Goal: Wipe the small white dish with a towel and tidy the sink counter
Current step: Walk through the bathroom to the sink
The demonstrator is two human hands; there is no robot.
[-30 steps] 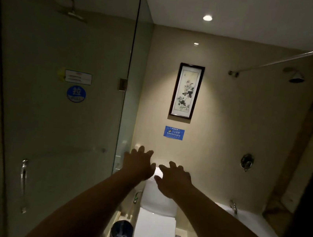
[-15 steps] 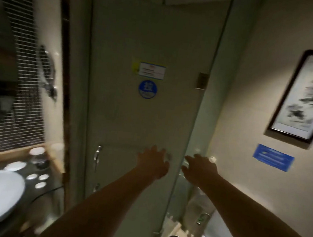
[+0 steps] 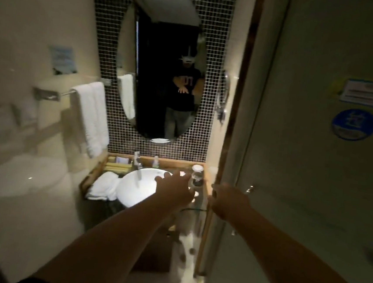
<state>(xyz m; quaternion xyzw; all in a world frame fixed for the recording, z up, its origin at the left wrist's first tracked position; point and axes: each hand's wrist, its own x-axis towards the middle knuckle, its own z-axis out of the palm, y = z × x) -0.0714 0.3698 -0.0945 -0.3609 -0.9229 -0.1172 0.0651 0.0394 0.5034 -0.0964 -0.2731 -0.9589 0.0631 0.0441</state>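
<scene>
A round white basin (image 3: pixel 135 187) sits on a dark counter (image 3: pixel 97 203) with a wooden rim. A crumpled white towel (image 3: pixel 103 186) lies on the counter left of the basin. Small white round items (image 3: pixel 196 193) lie on the counter's right part, mostly hidden behind my left hand; I cannot tell which is the dish. My left hand (image 3: pixel 174 191) is stretched out over the basin's right edge, fingers apart, holding nothing. My right hand (image 3: pixel 230 201) hovers to the right, near the shower door's frame, also empty with fingers spread.
A faucet (image 3: pixel 138 166) stands behind the basin, with a tray of toiletries (image 3: pixel 119 165) to its left. A glass jar (image 3: pixel 197 175) stands at the back right. A white towel (image 3: pixel 92 118) hangs on a wall bar. An oval mirror (image 3: pixel 163 66) hangs above. A glass shower door (image 3: pixel 316 154) fills the right.
The view has swung left from the toilet wall, past the shower door, to the sink counter. Both hands stay outstretched and empty throughout.
</scene>
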